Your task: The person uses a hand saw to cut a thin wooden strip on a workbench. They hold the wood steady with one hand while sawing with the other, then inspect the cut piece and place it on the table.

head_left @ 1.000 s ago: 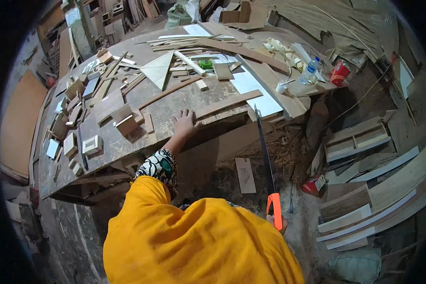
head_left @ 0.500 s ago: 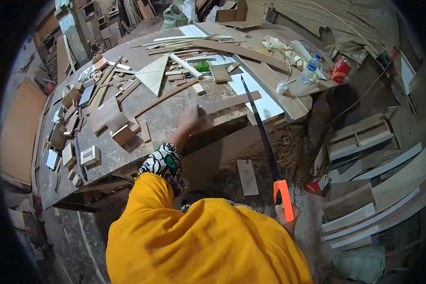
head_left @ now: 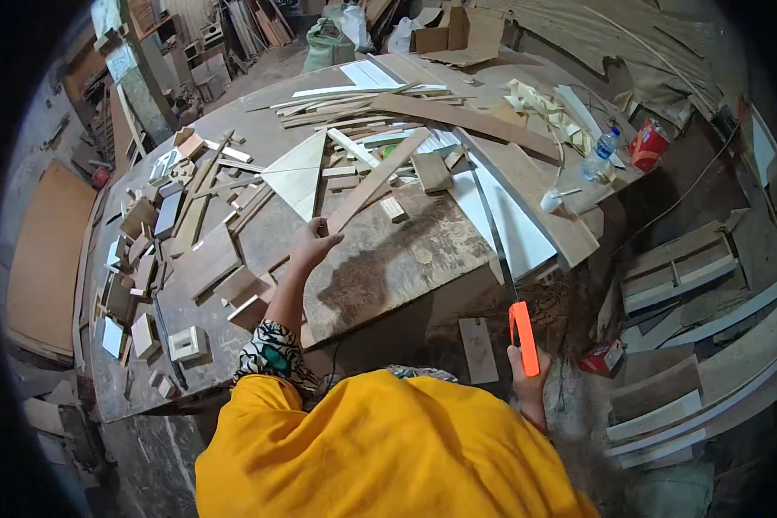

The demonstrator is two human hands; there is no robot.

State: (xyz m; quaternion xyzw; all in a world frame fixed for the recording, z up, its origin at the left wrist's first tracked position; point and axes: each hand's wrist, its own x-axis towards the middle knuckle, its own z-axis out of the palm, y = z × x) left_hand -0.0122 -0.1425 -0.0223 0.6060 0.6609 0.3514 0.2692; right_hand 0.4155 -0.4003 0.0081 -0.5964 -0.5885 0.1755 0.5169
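My left hand [head_left: 313,244] is closed on one end of a narrow brown wooden strip [head_left: 373,180], lifted at an angle over the workbench and casting a shadow on it. Below my right hand's thumb and fingers runs my yellow-covered body; that right hand [head_left: 523,382] grips the orange handle of a handsaw [head_left: 526,341], whose long dark blade points up toward a white board [head_left: 515,233] at the bench edge. Small wood blocks [head_left: 144,338], thin offcuts, a pale triangular piece [head_left: 293,177] and a long plank [head_left: 522,203] lie on the worn bench [head_left: 401,268].
A water bottle [head_left: 602,157], a red container [head_left: 650,145] and a white cup [head_left: 551,200] sit at the bench's right. Wooden frames and strips [head_left: 678,272] lie on the floor at right. An orange board [head_left: 45,259] leans at left; a post [head_left: 142,95] and sacks [head_left: 326,43] stand behind.
My left hand, earlier resting open near the bench edge, has taken hold of the wooden strip and raised it, pointing away from me. My right hand and saw have shifted slightly right.
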